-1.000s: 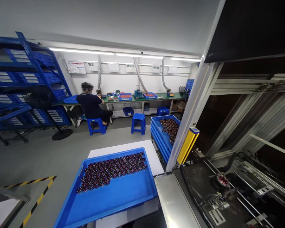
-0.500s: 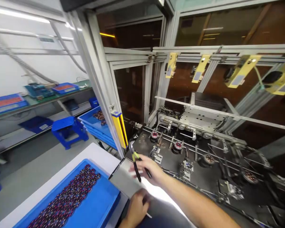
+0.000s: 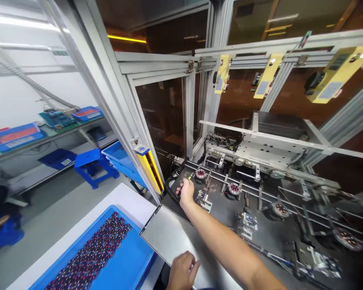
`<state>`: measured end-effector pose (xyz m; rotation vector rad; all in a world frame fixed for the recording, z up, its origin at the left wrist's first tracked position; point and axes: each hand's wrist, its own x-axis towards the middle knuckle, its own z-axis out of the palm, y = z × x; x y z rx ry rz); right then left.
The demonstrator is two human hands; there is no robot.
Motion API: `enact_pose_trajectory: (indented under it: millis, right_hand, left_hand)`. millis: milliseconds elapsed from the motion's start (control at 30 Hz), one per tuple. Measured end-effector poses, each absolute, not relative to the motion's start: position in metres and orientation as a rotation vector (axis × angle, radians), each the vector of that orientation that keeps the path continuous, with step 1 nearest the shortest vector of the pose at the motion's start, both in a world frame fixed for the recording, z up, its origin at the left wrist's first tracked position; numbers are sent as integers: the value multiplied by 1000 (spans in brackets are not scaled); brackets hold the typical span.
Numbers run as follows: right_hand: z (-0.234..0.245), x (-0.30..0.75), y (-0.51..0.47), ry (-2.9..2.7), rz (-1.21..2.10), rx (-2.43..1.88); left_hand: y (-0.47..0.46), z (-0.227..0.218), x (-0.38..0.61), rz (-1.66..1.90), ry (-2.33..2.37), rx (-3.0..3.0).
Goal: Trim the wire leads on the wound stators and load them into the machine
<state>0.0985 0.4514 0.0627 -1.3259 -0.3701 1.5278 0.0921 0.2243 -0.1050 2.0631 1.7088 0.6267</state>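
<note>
Landmark for these notes: the stainless steel plate [image 3: 169, 241] at the machine's front edge. Past its far corner, the right hand [image 3: 186, 193] reaches over the black machine deck [image 3: 219, 203], fingers closed around a small yellow-tipped tool [image 3: 189, 177]; only the tip shows beyond the fingertips. The hand is just beside a round part [image 3: 200, 173] seated on the deck, with no contact visible. A second round part [image 3: 234, 188] sits further right of the plate, and others lie beyond it along the steel rails.

The left hand [image 3: 183, 272] is over the plate's near edge, fingers loosely curled and cut off by the bottom of the view. Cannot tell whether they hold anything.

Left of the plate, a blue plastic tray [image 3: 133, 262] on a white table [image 3: 124, 197] carries a close-packed layer of dark round parts [image 3: 90, 257] with reddish centres.

Handling, judged by eye: these look dense and stiff for their size, more likely metal than plastic, with smooth rims that could slip. Best hold is a firm pinch on the outer rim, away from the red-marked face. In the tray, parts at the edge of the layer offer the easiest access.

A yellow safety-sensor post [image 3: 148, 173] stands behind the plate's left corner.
</note>
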Motion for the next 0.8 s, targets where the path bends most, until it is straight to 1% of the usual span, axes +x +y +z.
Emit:
enact_pose_trajectory:
  millis: [200, 567, 800]
  right_hand:
    - [52, 102, 454, -281, 1500, -1342]
    - [49, 104, 462, -202, 1529, -1326]
    - [45, 101, 465, -171, 1496, -1314]
  left_hand:
    - [224, -102, 90, 598, 1715, 2101]
    - [224, -101, 89, 608, 1713, 2115]
    - [223, -106, 87, 535, 1683, 2053]
